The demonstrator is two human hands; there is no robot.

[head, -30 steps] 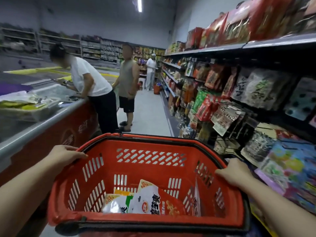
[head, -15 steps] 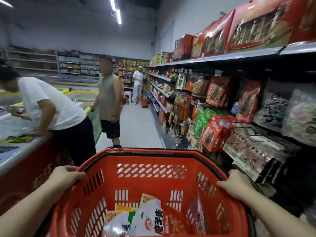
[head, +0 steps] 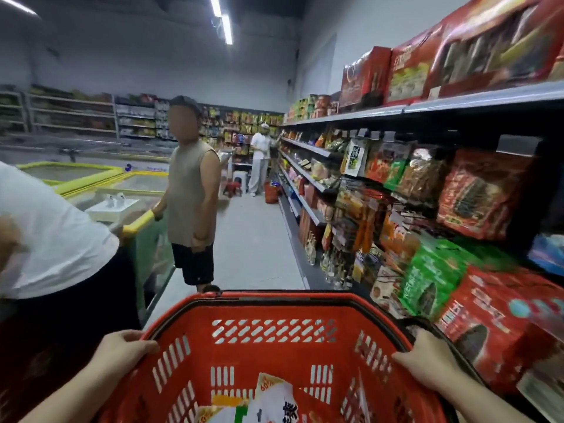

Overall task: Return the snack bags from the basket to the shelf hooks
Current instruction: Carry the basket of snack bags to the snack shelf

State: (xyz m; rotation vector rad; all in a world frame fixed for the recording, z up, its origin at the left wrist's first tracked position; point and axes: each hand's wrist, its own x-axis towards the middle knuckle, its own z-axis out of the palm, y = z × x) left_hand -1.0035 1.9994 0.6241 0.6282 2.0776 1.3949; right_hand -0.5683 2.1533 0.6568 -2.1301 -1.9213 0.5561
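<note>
Hands both on the red basket [head: 274, 312] rim: your left hand [head: 120, 351] grips the left edge with the thumb curled over the top, your right hand [head: 427, 358] grips the right edge the same way, fingers wrapped to the outside. Snack bags [head: 268, 401] lie in the bottom of the basket, low in the view between your two hands and nearer your body than either; a white bag with black lettering leans on a yellow-and-green one, lower parts cut off by the view's edge. Neither hand touches the bags. Shelf [head: 457, 99] runs along your right side, just beside the right hand, with hanging packs on it: red packs [head: 482, 190], green packs [head: 427, 285] nearest the basket. Hooks themselves too blurred to pick out. To your left, a person in a white shirt [head: 52, 239] bends close by, next to a freezer chest [head: 100, 178] with yellow trim. Person in a tan sleeveless top [head: 190, 190] stands ahead in the aisle; a third person in white [head: 259, 160] stands at the far end by the shelf.
</note>
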